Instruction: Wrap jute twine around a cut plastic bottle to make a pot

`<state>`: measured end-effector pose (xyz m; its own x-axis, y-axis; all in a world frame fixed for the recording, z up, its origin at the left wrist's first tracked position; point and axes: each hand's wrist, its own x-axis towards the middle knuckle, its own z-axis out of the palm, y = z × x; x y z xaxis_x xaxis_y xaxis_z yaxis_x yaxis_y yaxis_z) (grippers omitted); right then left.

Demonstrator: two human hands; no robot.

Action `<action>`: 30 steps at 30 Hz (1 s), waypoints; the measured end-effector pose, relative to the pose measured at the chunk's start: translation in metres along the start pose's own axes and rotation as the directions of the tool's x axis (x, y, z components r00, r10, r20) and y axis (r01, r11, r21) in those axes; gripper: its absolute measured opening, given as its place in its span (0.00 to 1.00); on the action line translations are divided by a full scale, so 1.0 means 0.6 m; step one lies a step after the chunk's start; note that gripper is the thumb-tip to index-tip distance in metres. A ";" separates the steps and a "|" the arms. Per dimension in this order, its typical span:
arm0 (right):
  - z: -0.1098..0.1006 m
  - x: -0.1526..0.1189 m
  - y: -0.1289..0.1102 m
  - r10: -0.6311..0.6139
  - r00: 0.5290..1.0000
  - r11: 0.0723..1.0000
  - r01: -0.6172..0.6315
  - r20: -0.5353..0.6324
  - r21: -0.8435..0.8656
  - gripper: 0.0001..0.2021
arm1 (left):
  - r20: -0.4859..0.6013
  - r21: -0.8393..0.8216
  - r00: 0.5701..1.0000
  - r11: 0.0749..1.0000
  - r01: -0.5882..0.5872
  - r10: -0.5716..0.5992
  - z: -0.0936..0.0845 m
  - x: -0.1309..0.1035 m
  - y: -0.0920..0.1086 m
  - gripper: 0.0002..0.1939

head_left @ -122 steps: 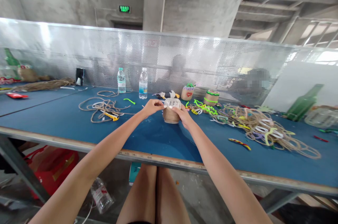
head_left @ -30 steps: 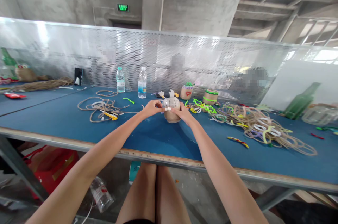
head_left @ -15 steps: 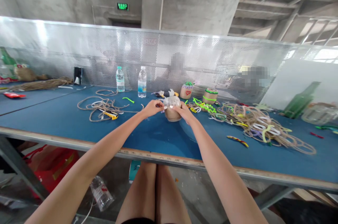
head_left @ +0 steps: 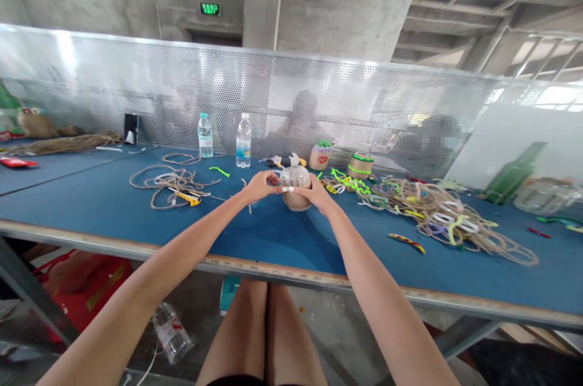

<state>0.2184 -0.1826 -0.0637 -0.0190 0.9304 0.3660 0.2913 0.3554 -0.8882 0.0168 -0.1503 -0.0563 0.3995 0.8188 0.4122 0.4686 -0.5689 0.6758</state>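
A small clear jar (head_left: 297,178) with brown twine (head_left: 297,201) around its lower half is between my hands over the blue table. My left hand (head_left: 264,187) is at its left side, fingers curled in and thumb tip pressed to the front near the twine's upper edge. Around the right side wraps my right hand (head_left: 317,193), its thumb reaching across the front to meet the left thumb. The fingers behind the jar are hidden. Just beyond it lie dark and white tools (head_left: 291,160), partly covered by the jar.
Two water bottles (head_left: 243,142) stand at the back before a perforated metal screen (head_left: 182,76). Two twine-wrapped pots (head_left: 361,165) sit behind the jar. Loose twine with a yellow cutter (head_left: 189,196) lies left; a heap of twine and coloured pipe cleaners (head_left: 449,213) spreads right, near a green bottle (head_left: 517,176).
My left thumb has come forward against the jar's front, close to the right thumb. The jar stays in nearly the same place, and the view has shifted slightly.
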 end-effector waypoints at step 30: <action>0.001 -0.010 -0.018 0.036 0.999 0.995 -0.039 0.029 0.093 0.30 | 0.184 -0.353 0.981 0.928 0.119 -0.056 0.007 -0.019 0.026 0.26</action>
<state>0.2146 -0.1921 -0.0566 -0.0363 0.9448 0.3255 0.2021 0.3260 -0.9235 0.0230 -0.1687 -0.0529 0.5107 0.8214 0.2540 0.2044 -0.4029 0.8921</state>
